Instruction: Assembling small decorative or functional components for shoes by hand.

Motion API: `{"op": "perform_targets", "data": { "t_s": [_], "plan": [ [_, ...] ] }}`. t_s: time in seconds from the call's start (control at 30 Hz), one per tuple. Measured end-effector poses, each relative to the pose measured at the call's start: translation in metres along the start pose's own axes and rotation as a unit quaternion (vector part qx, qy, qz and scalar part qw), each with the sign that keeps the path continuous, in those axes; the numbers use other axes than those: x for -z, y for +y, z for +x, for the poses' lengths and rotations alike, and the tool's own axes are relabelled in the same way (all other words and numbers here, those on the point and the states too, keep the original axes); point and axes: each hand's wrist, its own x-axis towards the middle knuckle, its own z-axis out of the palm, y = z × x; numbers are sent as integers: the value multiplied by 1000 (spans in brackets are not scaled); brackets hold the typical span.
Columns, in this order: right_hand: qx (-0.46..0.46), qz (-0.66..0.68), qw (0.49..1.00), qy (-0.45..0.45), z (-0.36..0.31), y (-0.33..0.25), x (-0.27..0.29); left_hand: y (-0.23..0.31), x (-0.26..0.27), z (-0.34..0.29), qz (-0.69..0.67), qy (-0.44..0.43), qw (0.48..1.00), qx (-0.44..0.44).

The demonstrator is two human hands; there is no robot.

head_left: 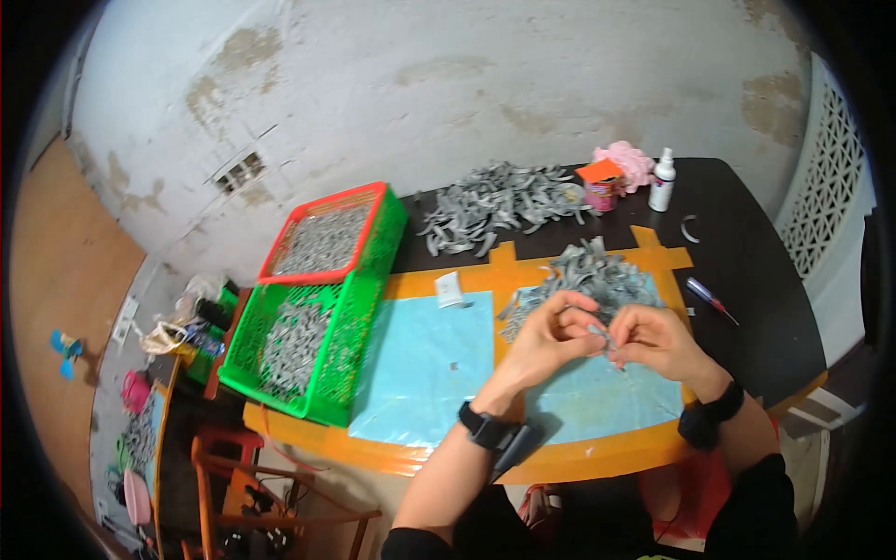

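My left hand [556,338] and my right hand [657,342] meet over the right part of the table. Between their fingertips is a small grey curved piece [599,331], pinched from both sides; its exact kind is too small to make out. Just behind my hands lies a pile of grey curved strips [597,271], partly hidden by my fingers. A light blue sheet [607,406], edged with orange-brown tape, lies under them. Dark bands circle both my wrists.
A green basket [322,364] and a red-rimmed basket [373,210] on the left hold many small grey pieces. At the back are another heap of strips [495,205], a pink-and-orange tub [602,194], a white spray bottle [662,182] and a pink cloth [625,163]. A screwdriver [709,299] lies right.
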Motion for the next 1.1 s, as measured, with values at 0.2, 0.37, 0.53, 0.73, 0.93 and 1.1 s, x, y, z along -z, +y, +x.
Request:
{"op": "perform_targets", "data": {
  "t_s": [0.2, 0.37, 0.53, 0.73, 0.93, 1.1],
  "plan": [
    [46, -67, 997, 18, 2, -2, -5, -11, -3, 2, -79, 6, 997, -7],
    [-58, 11, 995, 75, 1, -14, 5, -5, -4, -2, -47, -23, 998, 18],
    [-47, -20, 998, -20, 6, -1, -4, -5, -4, -7, -79, -40, 995, 43],
    [-88, 113, 990, 3, 4, -4, -2, -7, -6, -2, -66, -97, 992, 36],
    [-86, 27, 996, 11, 7, 5, -5, -3, -6, -8, -88, -73, 990, 76],
    [7, -1, 995, 104, 7, 12, -6, -16, -14, -2, -205, -44, 976, 52]
  ]
}}
